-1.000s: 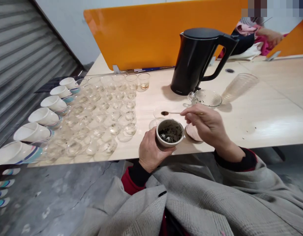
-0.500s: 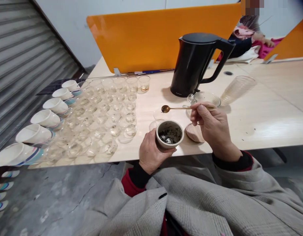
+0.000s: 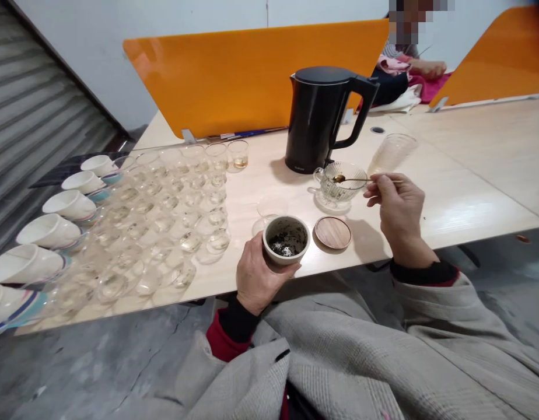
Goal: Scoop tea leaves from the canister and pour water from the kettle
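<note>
The spoon (image 3: 339,179) has moved to the glass cup (image 3: 336,191), bowl left of the right hand (image 3: 401,204) pinching it; the left hand (image 3: 258,277) clasps the jar (image 3: 287,259) (dark flakes (image 3: 283,242) inside).

The person's left hand (image 3: 261,274) curls its fingers around a pot (image 3: 287,256) with dark leaves (image 3: 282,244) inside, while the right hand (image 3: 399,213) pinches a spoon (image 3: 339,179), its bowl at the mouth of a glass cup (image 3: 334,192) left of those fingertips. Between both hands' fingers lies a wooden disc (image 3: 333,232); a black kettle (image 3: 315,125) stands beyond. Left of the left fingers spread clear cups (image 3: 191,240), with white cups (image 3: 68,204) farthest out.
</note>
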`<state>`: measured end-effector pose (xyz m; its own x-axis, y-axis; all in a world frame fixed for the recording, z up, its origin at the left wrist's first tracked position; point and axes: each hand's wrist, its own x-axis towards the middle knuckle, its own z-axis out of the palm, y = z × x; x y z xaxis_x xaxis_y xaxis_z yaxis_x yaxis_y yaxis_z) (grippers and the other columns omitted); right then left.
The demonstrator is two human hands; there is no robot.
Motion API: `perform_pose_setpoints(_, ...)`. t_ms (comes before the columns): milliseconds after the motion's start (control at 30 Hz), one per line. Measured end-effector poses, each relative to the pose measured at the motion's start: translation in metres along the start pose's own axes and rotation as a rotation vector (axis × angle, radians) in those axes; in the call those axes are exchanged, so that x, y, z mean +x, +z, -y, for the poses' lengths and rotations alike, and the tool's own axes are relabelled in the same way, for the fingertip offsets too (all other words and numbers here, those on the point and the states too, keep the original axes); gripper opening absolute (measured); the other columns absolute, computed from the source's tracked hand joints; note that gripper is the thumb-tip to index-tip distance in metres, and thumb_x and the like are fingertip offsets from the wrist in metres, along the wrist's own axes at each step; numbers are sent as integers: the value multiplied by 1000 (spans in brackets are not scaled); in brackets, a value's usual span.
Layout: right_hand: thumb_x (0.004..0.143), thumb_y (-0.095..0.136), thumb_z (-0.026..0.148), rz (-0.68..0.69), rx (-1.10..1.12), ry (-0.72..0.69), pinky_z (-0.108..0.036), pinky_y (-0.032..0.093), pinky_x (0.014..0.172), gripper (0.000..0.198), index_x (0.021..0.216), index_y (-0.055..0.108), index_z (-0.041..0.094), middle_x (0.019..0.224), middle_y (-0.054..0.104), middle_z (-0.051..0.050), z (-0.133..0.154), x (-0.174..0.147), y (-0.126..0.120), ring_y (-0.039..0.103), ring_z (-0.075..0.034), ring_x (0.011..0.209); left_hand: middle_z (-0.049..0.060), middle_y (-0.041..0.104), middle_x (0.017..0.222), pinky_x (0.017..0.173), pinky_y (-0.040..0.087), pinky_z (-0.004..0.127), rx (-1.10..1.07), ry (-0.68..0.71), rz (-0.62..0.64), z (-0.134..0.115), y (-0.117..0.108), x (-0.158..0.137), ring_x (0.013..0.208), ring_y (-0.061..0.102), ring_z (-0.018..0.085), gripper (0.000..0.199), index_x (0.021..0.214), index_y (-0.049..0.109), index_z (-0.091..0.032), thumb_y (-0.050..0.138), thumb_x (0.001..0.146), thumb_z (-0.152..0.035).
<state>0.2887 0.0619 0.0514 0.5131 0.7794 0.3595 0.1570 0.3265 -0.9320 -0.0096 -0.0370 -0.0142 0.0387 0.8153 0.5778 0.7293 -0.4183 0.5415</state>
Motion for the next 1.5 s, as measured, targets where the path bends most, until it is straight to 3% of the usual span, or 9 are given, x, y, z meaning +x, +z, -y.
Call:
perform_pose_setpoints(267,91,75,46,154,-215,35,-31,45,50,23,102,73,25,74,65,-1,-22,5,-8,59,-16,60,13,74,125,96,63,48,9,1,5,1,0,0,112,75,35,95,146,48,-22,97,71,-53)
perform_pose_setpoints(467,93,73,48,75,-532,-156,-41,58,73,38,123,68,25,84,69,-1,-12,-44,-39,67,-21,70,12,74,124,95,64,48,7,-7,18,-1,-1,0,111,75,34,96,146,48,-23,98,70,-54)
perform_pose_setpoints(567,97,68,58,340,-639,-329,-50,61,88,48,130,70,23,113,75,-12,-17,-68,-37,73,-30,99,12,74,123,96,64,48,7,1,8,-1,0,0,111,75,34,96,145,49,-22,97,70,-58)
perform_pose_setpoints(633,96,67,65,548,-722,-450,-61,56,102,62,141,67,22,142,67,-21,-24,-76,-29,65,-40,125,13,74,122,95,64,48,3,4,2,-1,-1,0,110,75,34,96,144,49,-20,97,70,-59)
perform_pose_setpoints(733,99,62,66,731,-821,-544,-70,52,105,71,152,61,19,154,57,-25,-33,-77,-17,58,-46,134,13,74,121,95,63,48,9,-10,19,-3,-1,0,110,75,34,93,143,50,-21,97,71,-58)
perform_pose_setpoints(933,102,61,55,700,-793,-581,-66,54,105,62,151,63,18,142,65,-23,-39,-74,-11,62,-42,124,13,74,120,95,63,47,1,-19,25,-5,-2,1,110,74,33,91,141,52,-20,97,71,-57)
perform_pose_setpoints(1100,102,61,57,597,-582,-555,-63,50,115,61,154,61,25,149,64,-17,0,-75,-2,61,-39,136,12,73,121,96,61,47,-3,-43,35,-3,0,-1,111,74,33,93,141,52,-21,97,70,-60)
perform_pose_setpoints(1267,100,66,60,806,-437,-634,-61,48,119,65,155,61,27,156,61,-16,48,-81,30,59,-38,142,12,74,120,94,61,48,-16,-64,57,-2,0,0,110,74,34,94,142,52,-22,96,70,-63)
perform_pose_setpoints(1500,103,60,62,963,-482,-788,-66,50,113,66,155,61,20,149,64,-20,51,-88,62,61,-41,134,14,75,120,96,62,49,-12,-31,38,-2,4,1,110,75,34,89,143,51,-21,85,79,-71)
